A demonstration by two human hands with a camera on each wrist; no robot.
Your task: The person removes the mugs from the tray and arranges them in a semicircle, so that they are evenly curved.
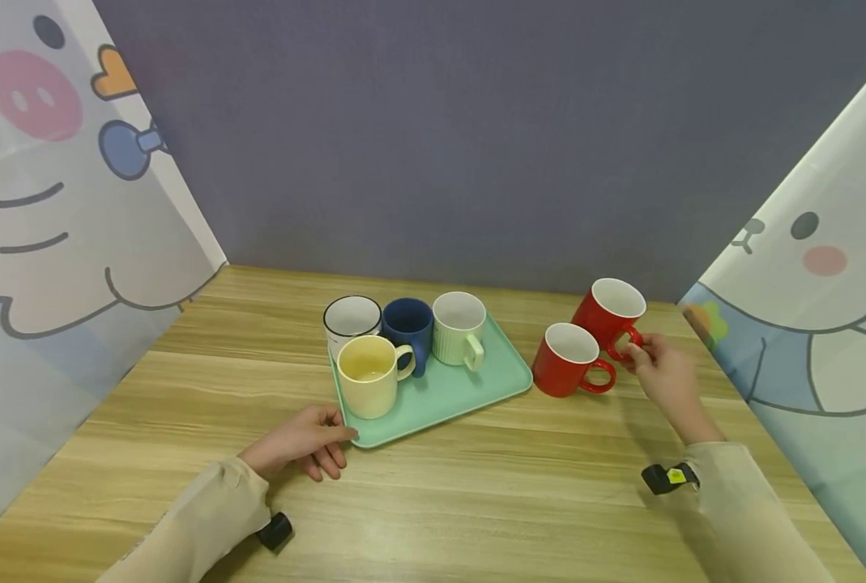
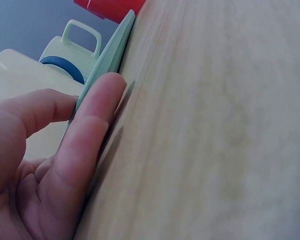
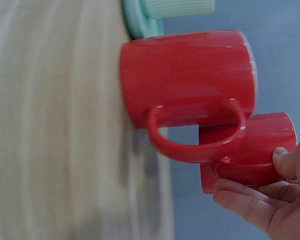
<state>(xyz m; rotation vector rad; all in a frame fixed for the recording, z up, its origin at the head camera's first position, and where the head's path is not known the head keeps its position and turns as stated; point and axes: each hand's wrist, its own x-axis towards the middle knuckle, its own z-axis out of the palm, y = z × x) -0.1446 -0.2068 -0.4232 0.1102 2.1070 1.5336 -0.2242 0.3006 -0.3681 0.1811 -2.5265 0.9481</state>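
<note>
Fingers [image 3: 247, 206] of the right hand [image 1: 667, 372] pinch the handle [image 3: 250, 174] of the rear red mug [image 1: 602, 325], thumb on one side and fingertips on the other, drawn in to the handle's thickness. Taking the head view as a clock with 12 toward the grey wall [image 1: 433, 138], the mug's body lies at about 11 o'clock from those fingers, rim up, its long axis close to upright; any slight lean is hard to tell. In the right wrist view its base shows against the wall past the far edge of the surface [image 1: 520, 486], so it appears raised. What any move of it seems to turn on is mug to tray [image 1: 447, 397]: the tray lies toward 8 o'clock from the held mug, and the front red mug [image 1: 560, 372] stands between, at about 9 o'clock from the right fingers. The right hand is much the nearer to both red mugs. The left hand [image 1: 305, 441] pinches the tray near its 8 o'clock corner, thumb over the rim, a finger at the underside. The yellow mug [image 1: 369, 393] stands closest to that hand, with the white mug [image 1: 335, 344], blue mug [image 1: 411, 344] and pale green mug [image 1: 450, 344] beyond.
</note>
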